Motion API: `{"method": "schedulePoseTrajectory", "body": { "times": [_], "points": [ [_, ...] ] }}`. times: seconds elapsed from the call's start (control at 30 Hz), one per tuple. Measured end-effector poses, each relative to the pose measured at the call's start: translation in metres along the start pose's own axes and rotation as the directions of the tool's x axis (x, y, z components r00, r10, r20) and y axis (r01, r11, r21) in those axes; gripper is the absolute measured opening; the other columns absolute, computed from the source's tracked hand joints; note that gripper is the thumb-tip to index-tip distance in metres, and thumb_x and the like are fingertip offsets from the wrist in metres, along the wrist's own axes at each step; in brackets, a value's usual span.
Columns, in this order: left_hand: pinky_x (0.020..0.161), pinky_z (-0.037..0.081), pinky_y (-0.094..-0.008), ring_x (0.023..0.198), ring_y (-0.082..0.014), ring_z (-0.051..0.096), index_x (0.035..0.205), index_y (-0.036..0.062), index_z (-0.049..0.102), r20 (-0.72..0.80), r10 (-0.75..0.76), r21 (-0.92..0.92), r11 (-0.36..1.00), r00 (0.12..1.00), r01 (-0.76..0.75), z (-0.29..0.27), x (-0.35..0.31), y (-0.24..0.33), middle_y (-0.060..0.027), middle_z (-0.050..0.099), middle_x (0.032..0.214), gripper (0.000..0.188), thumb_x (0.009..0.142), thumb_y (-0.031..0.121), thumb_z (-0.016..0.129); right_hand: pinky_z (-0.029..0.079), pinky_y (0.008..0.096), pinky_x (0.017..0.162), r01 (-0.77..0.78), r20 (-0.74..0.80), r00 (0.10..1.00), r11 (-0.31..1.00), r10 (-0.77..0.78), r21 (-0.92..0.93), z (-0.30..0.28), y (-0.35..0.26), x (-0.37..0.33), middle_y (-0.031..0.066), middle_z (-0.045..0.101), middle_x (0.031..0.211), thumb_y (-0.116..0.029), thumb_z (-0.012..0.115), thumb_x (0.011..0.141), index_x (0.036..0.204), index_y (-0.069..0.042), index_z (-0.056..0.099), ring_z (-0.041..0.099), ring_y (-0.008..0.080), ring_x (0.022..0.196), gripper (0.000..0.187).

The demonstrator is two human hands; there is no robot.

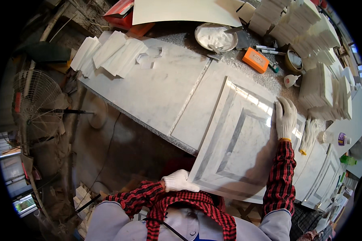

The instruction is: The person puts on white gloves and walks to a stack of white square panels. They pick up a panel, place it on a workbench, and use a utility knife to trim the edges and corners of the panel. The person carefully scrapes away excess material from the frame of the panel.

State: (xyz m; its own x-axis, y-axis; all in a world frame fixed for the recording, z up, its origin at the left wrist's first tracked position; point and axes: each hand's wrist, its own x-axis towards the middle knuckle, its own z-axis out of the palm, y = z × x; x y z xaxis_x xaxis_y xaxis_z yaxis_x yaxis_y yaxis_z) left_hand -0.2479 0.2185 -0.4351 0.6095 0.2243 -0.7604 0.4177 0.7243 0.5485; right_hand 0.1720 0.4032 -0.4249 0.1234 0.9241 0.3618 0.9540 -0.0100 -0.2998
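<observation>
1. Grey speckled stone tabletop [265,76], carrying flat white marble slabs and stacks of cut white tiles [309,32].
2. Square white marble panel with inlaid grey border bands [237,140], assembled and lying flat at the near tabletop edge, overhanging slightly.
3. Right hand [286,117], white-gloved, pressed flat and open on the panel's far edge.
4. Left hand [177,181], white-gloved, curled around the panel's near corner.
5. Orange rectangular block [256,60], untouched, well apart.

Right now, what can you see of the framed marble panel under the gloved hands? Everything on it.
The marble panel is a square white slab with grey veins, inlaid with nested grey border strips around a pale centre. It looks polished and catches light near its far edge. It lies flat on the workbench, its near corner jutting past the bench edge. The left hand grips that near corner; the right hand rests flat on its far edge.
</observation>
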Motion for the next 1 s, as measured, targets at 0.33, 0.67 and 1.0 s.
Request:
{"method": "schedulePoseTrajectory", "body": {
  "times": [0.33,0.67,1.0],
  "points": [
    [0.089,0.053,-0.0319,0.095,-0.0229,0.072,0.113,0.0004,0.075,0.05,0.064,0.325,0.943,0.997,-0.076,0.027,0.014,0.0,-0.0166,0.077,0.103,0.058,0.081,0.048,0.081,0.046,0.0431,0.1,0.068,-0.042,0.997,0.995,-0.071,-0.067,-0.004,-0.015,0.008,0.0115,0.069,0.117,-0.029,0.066,0.094,0.109,-0.011,0.072,0.061,0.0328,0.113,0.025],
    [0.087,0.051,-0.0422,0.094,-0.0393,0.069,0.108,0.0,0.074,0.205,-0.028,0.603,0.791,0.978,-0.104,0.048,0.03,0.006,-0.0258,0.072,0.099,0.077,0.087,0.073,0.059,0.047,0.0434,0.097,0.079,-0.08,0.992,0.963,-0.102,-0.256,-0.006,-0.028,0.002,0.0096,0.069,0.116,-0.03,0.064,0.095,0.11,-0.012,0.07,0.062,0.0317,0.111,0.024],
    [0.09,0.051,-0.0461,0.102,-0.0436,0.067,0.102,-0.0039,0.074,0.178,-0.044,0.787,0.606,0.983,-0.116,0.058,0.013,0.027,-0.0292,0.07,0.105,0.086,0.088,0.079,0.052,0.049,0.0433,0.095,0.055,-0.193,0.978,0.99,-0.079,-0.127,-0.001,-0.056,-0.021,0.0092,0.069,0.116,-0.03,0.063,0.096,0.112,-0.012,0.07,0.064,0.0326,0.108,0.025]
  ]
}}
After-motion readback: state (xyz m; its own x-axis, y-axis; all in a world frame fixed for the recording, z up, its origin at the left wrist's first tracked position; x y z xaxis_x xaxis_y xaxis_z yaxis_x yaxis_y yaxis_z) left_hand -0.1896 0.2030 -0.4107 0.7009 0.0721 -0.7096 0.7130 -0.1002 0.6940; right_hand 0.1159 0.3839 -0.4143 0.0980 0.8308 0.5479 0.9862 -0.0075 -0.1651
